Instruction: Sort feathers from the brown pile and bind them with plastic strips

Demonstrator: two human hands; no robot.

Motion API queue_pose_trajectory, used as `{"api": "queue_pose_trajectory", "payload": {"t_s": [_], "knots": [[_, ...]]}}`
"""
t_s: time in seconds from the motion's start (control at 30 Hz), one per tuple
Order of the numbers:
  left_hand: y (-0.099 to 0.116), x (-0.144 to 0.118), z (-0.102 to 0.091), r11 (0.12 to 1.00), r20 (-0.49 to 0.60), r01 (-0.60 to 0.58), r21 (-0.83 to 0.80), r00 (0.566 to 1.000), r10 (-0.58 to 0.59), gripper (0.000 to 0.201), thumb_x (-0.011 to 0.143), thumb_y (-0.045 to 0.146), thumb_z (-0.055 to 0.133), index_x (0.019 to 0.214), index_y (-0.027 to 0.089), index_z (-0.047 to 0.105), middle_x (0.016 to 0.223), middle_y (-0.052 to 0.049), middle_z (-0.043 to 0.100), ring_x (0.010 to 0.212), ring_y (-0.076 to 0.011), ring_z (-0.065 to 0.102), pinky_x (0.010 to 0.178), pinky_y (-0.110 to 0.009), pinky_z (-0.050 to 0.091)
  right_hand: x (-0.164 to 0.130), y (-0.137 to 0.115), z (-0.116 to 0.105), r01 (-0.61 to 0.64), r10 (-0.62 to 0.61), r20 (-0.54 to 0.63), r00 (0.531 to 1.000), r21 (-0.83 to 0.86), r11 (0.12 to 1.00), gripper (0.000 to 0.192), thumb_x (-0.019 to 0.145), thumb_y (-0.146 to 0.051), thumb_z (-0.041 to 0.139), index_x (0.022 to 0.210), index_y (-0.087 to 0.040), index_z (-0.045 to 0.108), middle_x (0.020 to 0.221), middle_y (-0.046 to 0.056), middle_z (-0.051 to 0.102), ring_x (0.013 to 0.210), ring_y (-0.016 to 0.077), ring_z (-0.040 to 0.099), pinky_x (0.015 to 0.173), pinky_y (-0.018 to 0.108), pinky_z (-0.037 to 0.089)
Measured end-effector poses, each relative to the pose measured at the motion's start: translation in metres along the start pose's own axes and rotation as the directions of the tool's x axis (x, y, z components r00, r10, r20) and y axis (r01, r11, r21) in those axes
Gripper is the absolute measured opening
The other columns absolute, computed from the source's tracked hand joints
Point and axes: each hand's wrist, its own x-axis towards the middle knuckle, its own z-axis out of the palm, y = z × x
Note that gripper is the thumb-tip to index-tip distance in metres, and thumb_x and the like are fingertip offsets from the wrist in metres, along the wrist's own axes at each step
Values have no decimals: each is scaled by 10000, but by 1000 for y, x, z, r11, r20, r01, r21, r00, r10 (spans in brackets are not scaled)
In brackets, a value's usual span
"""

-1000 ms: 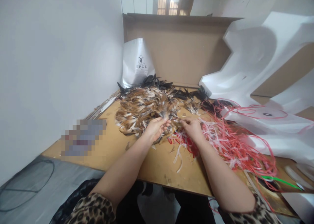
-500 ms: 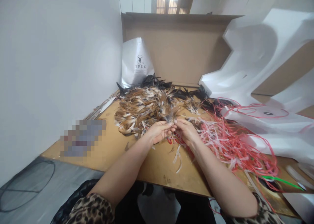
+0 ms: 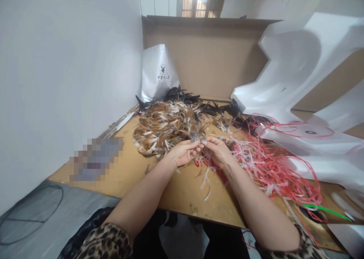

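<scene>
My left hand (image 3: 186,152) and my right hand (image 3: 215,150) meet over the middle of the table, fingertips almost touching. Between the pinched fingertips is a small bunch of brown feathers (image 3: 199,130), its base gripped from both sides. Just behind my hands spreads a large heap of brown and white feathers (image 3: 159,126). Black feathers (image 3: 182,96) lie along its far edge. To the right of my right hand is a tangled pile of red and white strips (image 3: 261,164). A few loose white strips (image 3: 207,187) lie below my fingers.
A white bag (image 3: 159,75) stands against the cardboard panel (image 3: 218,58) at the back. Large white curved sheets (image 3: 290,69) rise on the right. A green strip (image 3: 327,210) lies near the right front of the table (image 3: 187,198). A blurred-out patch (image 3: 96,158) covers something at left.
Both hands stay almost in place, with only small finger movement at the feather bunch. The whole view has shifted very slightly.
</scene>
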Motion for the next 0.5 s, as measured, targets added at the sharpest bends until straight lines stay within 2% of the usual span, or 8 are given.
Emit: {"api": "queue_pose_trajectory", "payload": {"t_s": [0.2, 0.5], "knots": [[-3, 2, 2, 982, -112, -111, 152, 985, 129, 139, 710, 171, 585, 813, 80, 604, 776, -96, 640, 610, -77, 579, 527, -150, 427, 4, 4, -5, 79, -88, -113, 990, -81, 994, 169, 608, -287, 672, 643, -169, 556, 567, -40, 562, 487, 71, 476, 517, 209, 365], [-8, 3, 3, 948, -100, -127, 291, 982, 162, 196, 646, 228, 648, 763, 75, 613, 731, -89, 641, 571, -67, 568, 512, -150, 408, 3, 8, -2, 143, -182, -147, 972, -242, 960, 184, 609, -329, 658, 639, -177, 559, 589, -37, 553, 525, 82, 475, 545, 217, 376]]}}
